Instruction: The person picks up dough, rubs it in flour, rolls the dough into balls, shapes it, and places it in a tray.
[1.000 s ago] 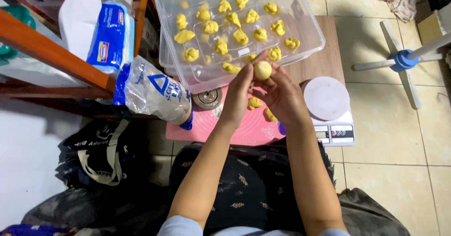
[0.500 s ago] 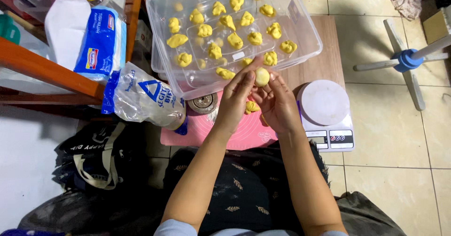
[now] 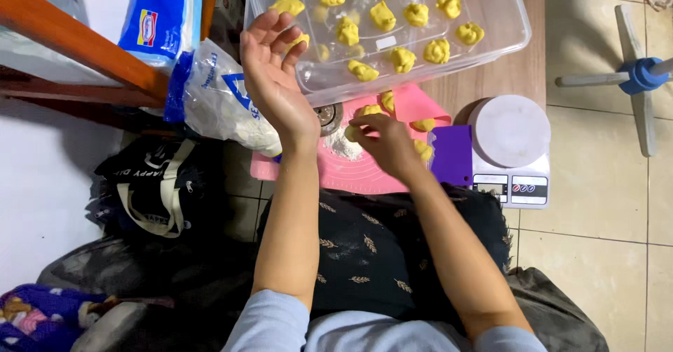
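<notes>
At the left edge of the frame a dark bag (image 3: 151, 184) lies on the floor, with a clear flour bag (image 3: 224, 103) just above it beside a wooden shelf rail (image 3: 84, 47). Left of centre, the left hand (image 3: 270, 71) is raised palm up, its fingers (image 3: 263, 33) spread wide and holding nothing, near the corner of a clear plastic tub (image 3: 515, 26) filled with yellow dough pieces (image 3: 382, 17). At centre, the right hand (image 3: 382, 138) hovers over a pink mat (image 3: 364, 173), fingers narrowed around what looks like a small dough piece (image 3: 350, 133) near a dusting of flour. The dough appears soft, light and easily squashed, best taken gently from its sides. At right stands a white kitchen scale (image 3: 508, 149) on the wooden desk (image 3: 484, 85), beside a purple scraper (image 3: 452, 156).
</notes>
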